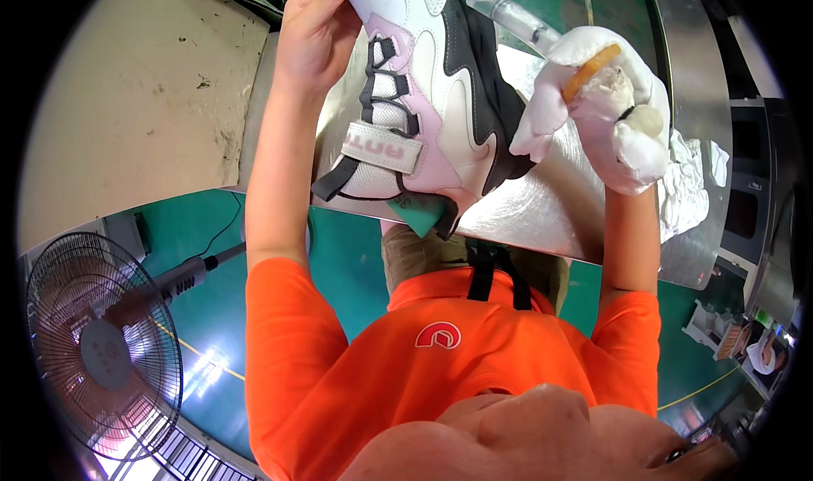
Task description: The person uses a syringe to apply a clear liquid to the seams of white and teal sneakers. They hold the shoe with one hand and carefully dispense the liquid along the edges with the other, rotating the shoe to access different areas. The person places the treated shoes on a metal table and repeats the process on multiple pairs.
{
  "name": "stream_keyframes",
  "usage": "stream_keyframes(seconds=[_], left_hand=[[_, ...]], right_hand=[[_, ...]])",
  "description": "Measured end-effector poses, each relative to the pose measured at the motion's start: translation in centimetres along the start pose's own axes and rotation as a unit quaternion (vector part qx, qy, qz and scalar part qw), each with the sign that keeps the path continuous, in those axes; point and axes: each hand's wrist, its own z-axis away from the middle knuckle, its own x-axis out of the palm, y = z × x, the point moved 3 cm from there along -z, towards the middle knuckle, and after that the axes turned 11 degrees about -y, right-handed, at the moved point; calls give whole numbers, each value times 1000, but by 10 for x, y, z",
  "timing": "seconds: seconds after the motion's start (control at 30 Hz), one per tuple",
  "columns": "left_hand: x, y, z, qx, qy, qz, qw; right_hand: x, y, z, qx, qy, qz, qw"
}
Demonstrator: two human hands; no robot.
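My bare left hand (315,45) grips a sneaker (429,113) near its toe, fingers wrapped round the front end. The sneaker is white, lilac and black, tilted with its heel toward me, with dark laces and a pale strap; a green piece (417,214) shows at its opening. My right hand (614,129), in a white glove, is closed round a clear syringe (512,17) with a teal tip. That tip lies close to the sneaker's sole edge; whether it touches, I cannot tell. An orange-yellow band-like piece (591,72) shows at the gloved fingers.
Under the sneaker is a shiny metal table (542,218). Crumpled white cloth or gloves (684,189) lie at its right side. To the left stands a pale board-like surface (144,100), with a standing fan (106,350) nearer me on the green floor (347,257).
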Motion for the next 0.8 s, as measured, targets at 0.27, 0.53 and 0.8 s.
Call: stream_keyframes(seconds=[0.27,0.53,0.8], left_hand=[[23,12,-12,38,-101,-32,994],[138,40,-23,-29,-274,-243,930],[196,49,-20,-12,-309,-419,854]], right_hand=[[-10,-35,16,-39,-40,-20,998],[48,-107,-49,-50,108,431,894],[28,-119,-59,-162,89,657,731]])
